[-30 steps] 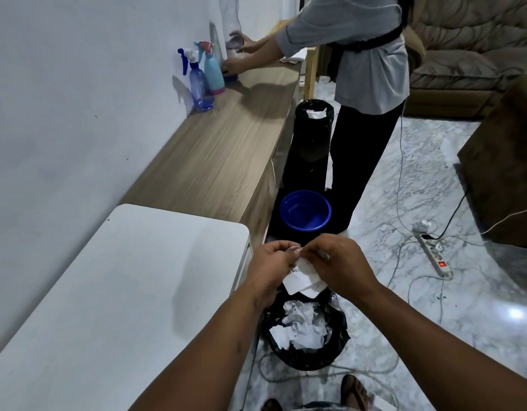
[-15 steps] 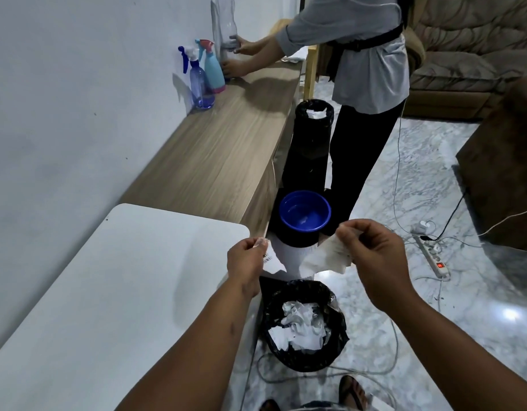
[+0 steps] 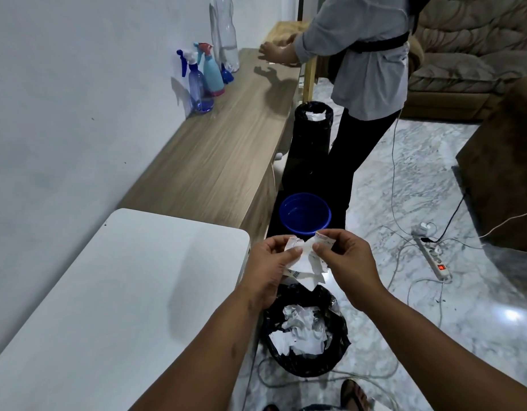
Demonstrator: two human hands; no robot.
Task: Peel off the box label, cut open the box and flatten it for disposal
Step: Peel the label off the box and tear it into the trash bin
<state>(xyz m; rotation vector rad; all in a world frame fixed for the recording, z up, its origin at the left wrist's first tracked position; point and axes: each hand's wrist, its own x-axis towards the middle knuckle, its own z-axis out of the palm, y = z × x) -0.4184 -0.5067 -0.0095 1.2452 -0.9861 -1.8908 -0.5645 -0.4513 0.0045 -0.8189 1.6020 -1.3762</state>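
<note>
Head view: the torn label pieces (image 3: pixel 305 259) hang directly above the black-lined waste bin (image 3: pixel 305 333), which serves as the landmark here. The pieces are white, crumpled paper with ragged edges; a small barcode shows on the lower left scrap and faint reddish print runs along the upper edges, but none of the writing can be read. The left hand (image 3: pixel 271 262) pinches the left side of the paper between thumb and curled fingers, and the right hand (image 3: pixel 348 262) pinches the right side the same way, so both hands meet above the bin with the paper between them. Whether the scraps are still joined or only overlapping cannot be told.

Inside the bin lie more crumpled white paper scraps (image 3: pixel 298 330). To the left of the bin stands a white table (image 3: pixel 117 292), its rounded corner near the left hand. Beyond the bin sits a blue bowl (image 3: pixel 304 213), and farther beyond it a tall black bin (image 3: pixel 311 134) with white paper at its mouth. A wooden counter (image 3: pixel 220 143) runs beyond the white table, carrying spray bottles (image 3: pixel 203 78) and a clear plastic bottle (image 3: pixel 225 34). Another person (image 3: pixel 366 69) stands at the far end of that counter. To the right of the bin, on the marble floor (image 3: pixel 404 188), lies a power strip (image 3: pixel 434 259) with a lit red switch.
</note>
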